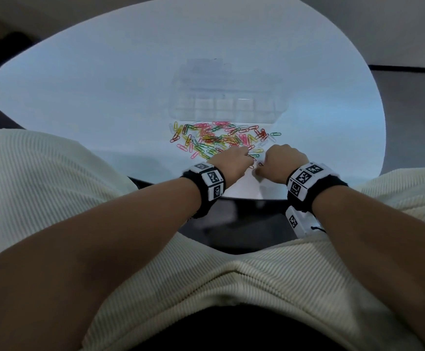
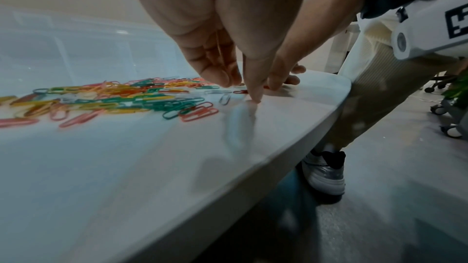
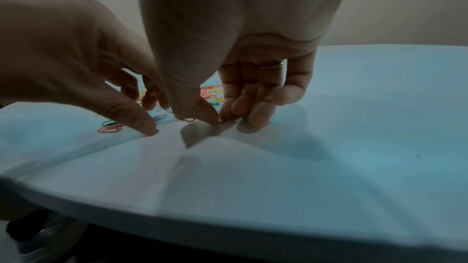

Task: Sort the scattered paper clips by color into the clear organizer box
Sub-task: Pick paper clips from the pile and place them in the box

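Observation:
Several paper clips [image 1: 219, 140] in red, pink, yellow, green and white lie scattered on the white table [image 1: 105, 97]. Just beyond them stands the clear organizer box [image 1: 229, 97], its compartments faint. My left hand [image 1: 234, 160] hovers at the pile's near edge, its thumb tip [image 2: 254, 99] touching the table and its fingers [image 2: 222, 79] loosely curled over the clips. Close to its right, my right hand [image 1: 279, 163] reaches down to the tabletop. There its thumb [image 3: 202, 111] and forefinger pinch a red paper clip [image 3: 188, 119] that is mostly hidden under them.
The table's curved near edge [image 2: 291, 147] runs just behind both wrists. Below it are my shoe [image 2: 326, 175] and the grey floor. Bare tabletop spreads to the left and right of the pile.

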Motion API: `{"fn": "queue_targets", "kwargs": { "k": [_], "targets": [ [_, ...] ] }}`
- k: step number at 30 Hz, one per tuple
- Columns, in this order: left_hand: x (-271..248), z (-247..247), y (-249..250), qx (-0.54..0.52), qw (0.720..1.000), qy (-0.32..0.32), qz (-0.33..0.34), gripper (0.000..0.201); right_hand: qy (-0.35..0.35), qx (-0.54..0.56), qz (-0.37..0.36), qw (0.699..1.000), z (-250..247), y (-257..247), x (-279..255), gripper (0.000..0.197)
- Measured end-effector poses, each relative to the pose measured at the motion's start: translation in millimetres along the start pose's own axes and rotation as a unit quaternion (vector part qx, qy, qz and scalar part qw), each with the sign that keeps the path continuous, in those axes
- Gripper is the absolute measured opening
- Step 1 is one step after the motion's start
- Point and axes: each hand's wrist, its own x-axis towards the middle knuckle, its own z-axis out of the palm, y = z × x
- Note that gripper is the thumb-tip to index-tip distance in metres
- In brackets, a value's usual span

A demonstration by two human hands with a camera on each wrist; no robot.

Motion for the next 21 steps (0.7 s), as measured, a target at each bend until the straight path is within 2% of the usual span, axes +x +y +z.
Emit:
{"fn": "queue_targets", "kwargs": {
  "k": [7, 9, 11, 13, 14, 18, 19, 21],
  "targets": [
    [3.2, 0.6, 7.8, 0.065, 0.997, -0.034, 0.007, 0.021, -0.001, 0.006, 0.019, 1.000, -2.4, 0.0, -1.7, 0.028],
    [3.5, -0.2, 10.9, 0.083, 0.995, -0.045, 0.014, 0.021, -0.022, 0.045, 0.029, 0.998, -1.1, 4.2, 1.7, 0.027],
    [4.1, -1.3, 12.8, 0.090, 0.994, -0.056, 0.022, 0.020, -0.028, 0.144, 0.059, 0.987, -3.4, 9.2, 2.7, 0.031],
    [4.4, -0.4, 13.6, 0.084, 0.994, -0.059, 0.024, 0.016, -0.020, 0.282, 0.093, 0.955, -7.2, 14.0, 1.8, 0.033],
    [4.4, -0.1, 14.2, 0.073, 0.996, -0.055, 0.022, 0.015, -0.020, 0.357, 0.105, 0.928, -8.3, 16.2, 1.1, 0.031],
    [4.4, -0.2, 17.6, 0.022, 0.999, -0.045, -0.006, 0.019, -0.022, 0.597, 0.118, 0.793, -11.9, 17.9, -2.8, 0.014],
    [4.3, -0.3, 18.0, 0.011, 0.999, -0.046, -0.014, 0.020, -0.019, 0.625, 0.112, 0.772, -13.9, 17.3, -2.5, 0.012],
    [3.7, 0.8, 17.9, -0.001, 0.998, -0.049, -0.026, 0.021, -0.016, 0.651, 0.098, 0.753, -18.3, 14.8, -2.4, 0.015]
  ]
}}
